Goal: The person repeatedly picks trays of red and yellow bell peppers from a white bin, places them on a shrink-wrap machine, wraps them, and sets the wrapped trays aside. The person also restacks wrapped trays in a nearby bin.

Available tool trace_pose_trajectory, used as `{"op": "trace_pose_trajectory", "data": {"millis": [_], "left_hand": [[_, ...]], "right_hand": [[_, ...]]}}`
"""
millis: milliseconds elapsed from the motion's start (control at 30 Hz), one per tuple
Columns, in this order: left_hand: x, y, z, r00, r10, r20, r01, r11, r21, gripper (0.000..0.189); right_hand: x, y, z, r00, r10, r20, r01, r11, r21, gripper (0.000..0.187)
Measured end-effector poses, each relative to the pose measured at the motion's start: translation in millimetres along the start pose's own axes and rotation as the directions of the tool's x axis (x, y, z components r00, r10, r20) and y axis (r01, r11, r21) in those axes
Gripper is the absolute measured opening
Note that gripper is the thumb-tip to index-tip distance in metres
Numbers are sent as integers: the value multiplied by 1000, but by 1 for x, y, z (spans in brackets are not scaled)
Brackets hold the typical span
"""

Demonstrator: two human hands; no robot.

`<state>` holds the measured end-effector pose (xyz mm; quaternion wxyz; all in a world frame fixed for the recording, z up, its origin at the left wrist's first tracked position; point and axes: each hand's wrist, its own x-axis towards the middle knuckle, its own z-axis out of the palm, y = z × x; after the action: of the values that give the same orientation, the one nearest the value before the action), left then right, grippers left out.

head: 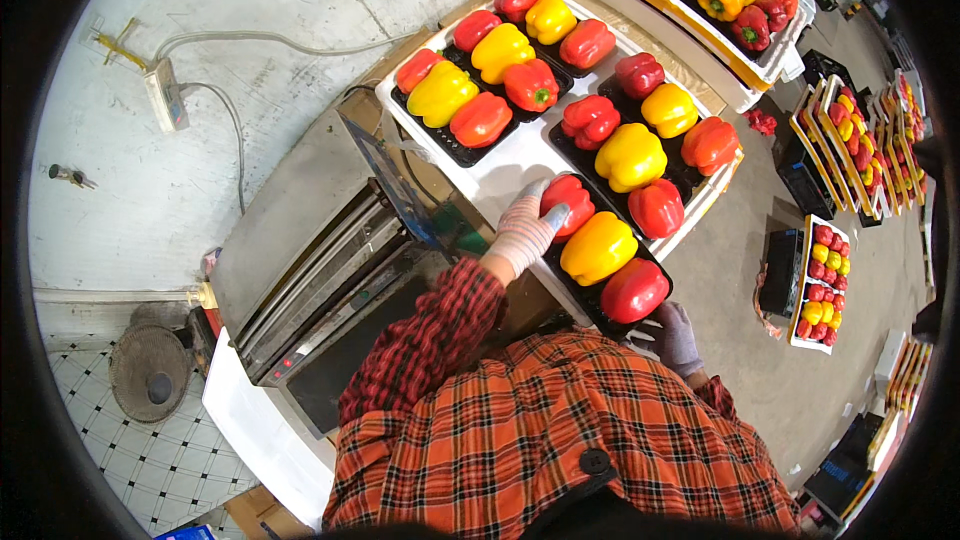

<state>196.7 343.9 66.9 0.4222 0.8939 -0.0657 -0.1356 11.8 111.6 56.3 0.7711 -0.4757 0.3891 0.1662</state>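
A black plastic tray (649,292) with a red, a yellow bell pepper (599,248) and another red one lies tilted in front of me. My left hand (528,225), in a striped work glove, grips its far end, thumb against the nearer side of the red bell pepper (568,205). At the near end, my gloved right hand (672,339) holds the tray's edge, its fingers partly hidden under it. Beyond lies a white foam box lid (504,184) carrying several similar black trays of red and yellow peppers.
Left of me stands a metal tray-wrapping machine (300,202) with a dark plate (360,352). A power strip (165,96) hangs on the wall; a fan (150,373) is below. More pepper boxes (819,281) stand on the floor at right and on the bench behind.
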Motion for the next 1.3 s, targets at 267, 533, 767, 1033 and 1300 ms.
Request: {"op": "trace_pose_trajectory", "data": {"millis": [267, 533, 767, 1033, 1300], "left_hand": [[49, -4, -8, 880, -48, 472, 234, 909, -344, 64], [4, 46, -76, 962, 138, 234, -57, 945, -323, 61], [-68, -15, -228, 995, -95, -39, 35, 674, -738, 64], [-154, -157, -341, 823, -470, -320, 165, 736, -657, 77], [-189, -217, -367, 567, -181, -804, 361, 931, 45, 63]], "right_hand": [[27, -4, 22, 962, -261, -81, 274, 911, 309, 66], [-5, -41, 51, 852, -521, -53, 523, 839, 151, 50], [-1, -106, 203, 531, -713, 457, 846, 479, -235, 41], [37, -82, 455, 533, -385, 753, 806, 500, -315, 38], [48, -12, 551, 130, -475, 870, 865, -374, -333, 39]]}}
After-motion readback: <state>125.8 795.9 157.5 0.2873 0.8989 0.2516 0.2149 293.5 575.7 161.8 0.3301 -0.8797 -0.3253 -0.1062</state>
